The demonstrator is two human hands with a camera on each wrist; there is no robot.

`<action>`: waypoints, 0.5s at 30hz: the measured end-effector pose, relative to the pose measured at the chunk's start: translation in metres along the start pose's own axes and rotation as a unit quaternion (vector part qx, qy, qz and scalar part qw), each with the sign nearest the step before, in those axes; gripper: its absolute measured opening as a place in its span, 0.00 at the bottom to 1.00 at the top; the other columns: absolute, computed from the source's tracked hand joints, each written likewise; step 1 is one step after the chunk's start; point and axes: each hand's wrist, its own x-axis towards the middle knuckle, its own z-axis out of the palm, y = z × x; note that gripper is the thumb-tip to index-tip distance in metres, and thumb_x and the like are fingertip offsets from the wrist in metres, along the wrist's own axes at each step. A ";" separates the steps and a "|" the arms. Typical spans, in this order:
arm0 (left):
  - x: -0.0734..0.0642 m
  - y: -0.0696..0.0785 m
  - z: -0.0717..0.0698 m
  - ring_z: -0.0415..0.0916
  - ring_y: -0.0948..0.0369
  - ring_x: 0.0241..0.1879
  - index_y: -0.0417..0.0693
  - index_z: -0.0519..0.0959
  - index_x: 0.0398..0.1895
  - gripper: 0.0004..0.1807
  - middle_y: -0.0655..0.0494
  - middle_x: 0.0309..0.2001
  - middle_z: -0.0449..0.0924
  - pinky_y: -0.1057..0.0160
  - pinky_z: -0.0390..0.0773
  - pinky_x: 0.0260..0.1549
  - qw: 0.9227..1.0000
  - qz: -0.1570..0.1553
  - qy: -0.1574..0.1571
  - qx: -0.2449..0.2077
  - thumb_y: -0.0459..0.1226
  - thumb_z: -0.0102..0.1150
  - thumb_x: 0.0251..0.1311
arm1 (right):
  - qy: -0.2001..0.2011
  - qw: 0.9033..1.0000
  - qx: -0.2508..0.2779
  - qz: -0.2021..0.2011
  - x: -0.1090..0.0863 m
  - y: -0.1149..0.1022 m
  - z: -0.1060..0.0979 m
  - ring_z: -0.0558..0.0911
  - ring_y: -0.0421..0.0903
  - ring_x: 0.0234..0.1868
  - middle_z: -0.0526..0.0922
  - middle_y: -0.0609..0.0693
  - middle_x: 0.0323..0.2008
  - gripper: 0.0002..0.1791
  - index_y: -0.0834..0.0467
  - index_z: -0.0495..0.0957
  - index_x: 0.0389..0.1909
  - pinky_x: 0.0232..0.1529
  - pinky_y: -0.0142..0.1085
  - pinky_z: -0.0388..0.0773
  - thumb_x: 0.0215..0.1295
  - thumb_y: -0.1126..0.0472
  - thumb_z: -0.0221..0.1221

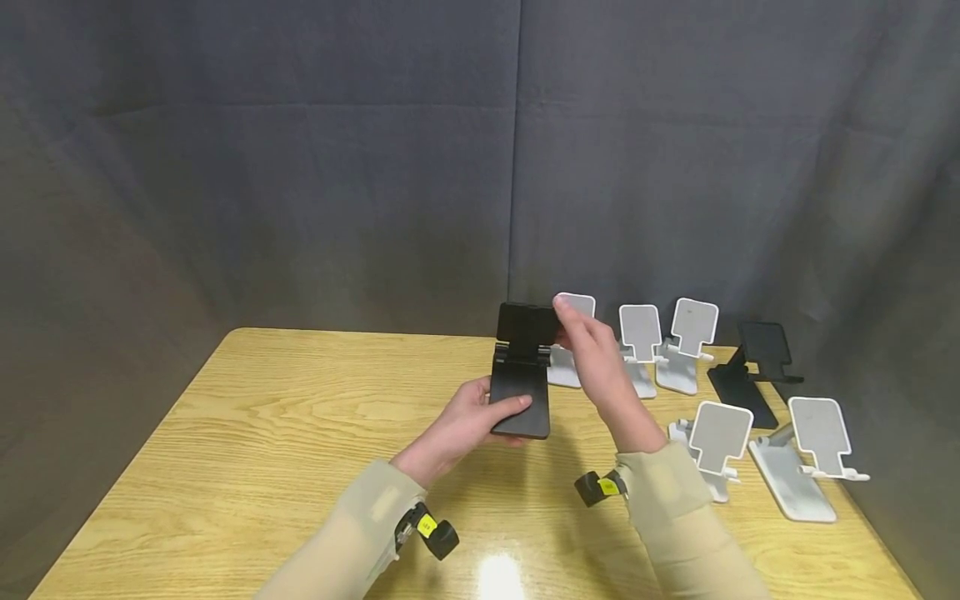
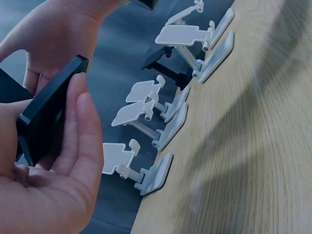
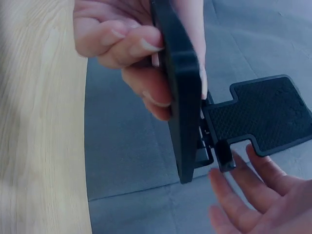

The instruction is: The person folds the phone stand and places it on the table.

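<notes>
Black phone stand sits between both hands. Left hand grips its base, thumb on top. Right hand: fingers nearly straight, at the plate's edge.

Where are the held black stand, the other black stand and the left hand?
Held black stand (image 1: 520, 382), head view, base.
Other black stand (image 1: 765, 346), head view, upper plate.
Left hand (image 1: 467, 417), head view, thumb base.

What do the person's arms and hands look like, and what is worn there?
The left hand and right hand wear no gloves. The left sleeve and right sleeve are beige. A black left wrist device and a black right wrist device each carry a yellow label; its print is too small to read.
</notes>
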 end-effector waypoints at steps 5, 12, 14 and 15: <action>0.000 -0.001 0.000 0.86 0.55 0.39 0.31 0.72 0.58 0.20 0.44 0.43 0.84 0.53 0.86 0.42 1.000 0.003 -0.001 -0.001 0.36 0.61 0.71 | -0.010 0.998 -0.032 0.048 0.000 -0.001 -0.001 0.80 0.54 0.61 0.84 0.60 0.54 0.44 0.63 0.81 0.57 0.69 0.49 0.65 0.75 0.28 0.38; 0.000 -0.003 -0.001 0.86 0.54 0.37 0.31 0.72 0.57 0.20 0.44 0.43 0.84 0.52 0.86 0.42 1.000 0.006 0.012 0.009 0.36 0.62 0.71 | -0.017 0.998 -0.010 0.063 0.002 -0.001 0.000 0.81 0.55 0.58 0.84 0.63 0.53 0.40 0.67 0.80 0.57 0.67 0.47 0.69 0.76 0.33 0.43; 0.000 -0.003 -0.002 0.86 0.54 0.37 0.32 0.72 0.57 0.20 0.44 0.42 0.84 0.52 0.86 0.42 1.000 0.009 0.014 0.016 0.37 0.62 0.71 | -0.018 0.998 -0.008 0.065 0.002 -0.001 0.001 0.81 0.55 0.58 0.84 0.64 0.52 0.40 0.68 0.80 0.56 0.66 0.47 0.70 0.76 0.34 0.43; 0.000 -0.003 -0.002 0.86 0.54 0.37 0.32 0.73 0.57 0.20 0.44 0.42 0.84 0.51 0.86 0.42 1.000 0.010 0.014 0.019 0.37 0.62 0.71 | -0.018 0.998 -0.006 0.066 0.002 -0.002 0.001 0.81 0.55 0.58 0.84 0.64 0.52 0.40 0.68 0.80 0.56 0.67 0.47 0.70 0.76 0.34 0.43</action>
